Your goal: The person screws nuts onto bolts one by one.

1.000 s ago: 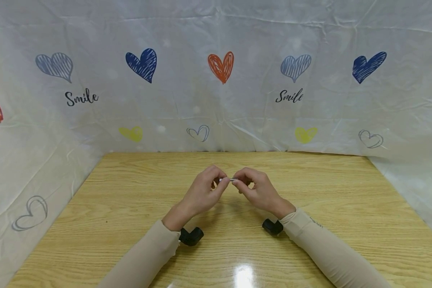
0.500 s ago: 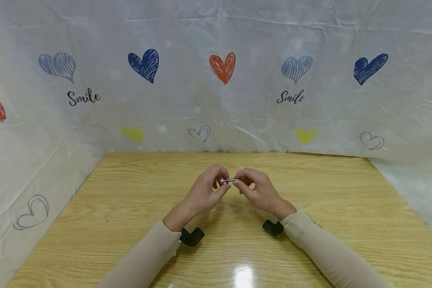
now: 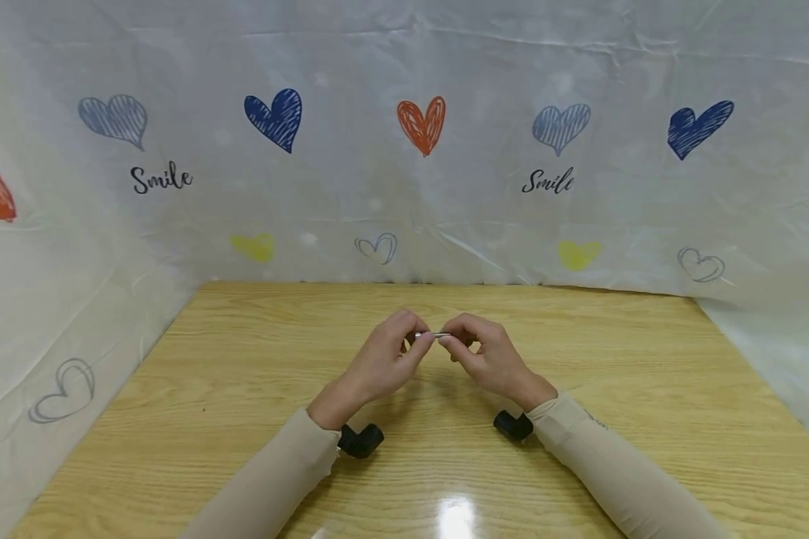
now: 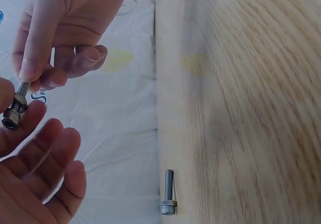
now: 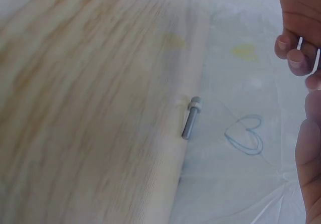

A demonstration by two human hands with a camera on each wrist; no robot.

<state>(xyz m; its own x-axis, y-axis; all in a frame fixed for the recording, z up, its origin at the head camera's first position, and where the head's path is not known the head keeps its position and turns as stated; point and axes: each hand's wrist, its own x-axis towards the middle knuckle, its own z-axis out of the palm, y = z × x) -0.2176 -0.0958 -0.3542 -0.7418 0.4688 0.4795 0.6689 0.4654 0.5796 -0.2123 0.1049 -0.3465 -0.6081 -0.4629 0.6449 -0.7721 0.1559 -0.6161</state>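
A steel bolt (image 4: 10, 119) with a nut (image 4: 19, 103) on its thread is held level between both hands above the table. My left hand (image 3: 380, 359) is at the head end, thumb and fingertips pinching around the nut. My right hand (image 3: 488, 361) pinches the threaded end between thumb and index finger; its other fingers are loosely curled. Much of the bolt is covered by the thumbs in the head view. A second bolt (image 5: 189, 122), its nut near the head, lies on the table in both wrist views; I cannot make it out in the head view.
The wooden table (image 3: 256, 337) runs back to a white sheet (image 3: 337, 187) printed with hearts and "Smile". More sheet hangs at the sides. A black wrist mount (image 3: 360, 440) sits under the left sleeve, and another black mount (image 3: 512, 424) under the right.
My left thumb drops away from the bolt, showing more of it, then comes back over it. The right hand keeps its pinch almost still. The head view shifts slightly.
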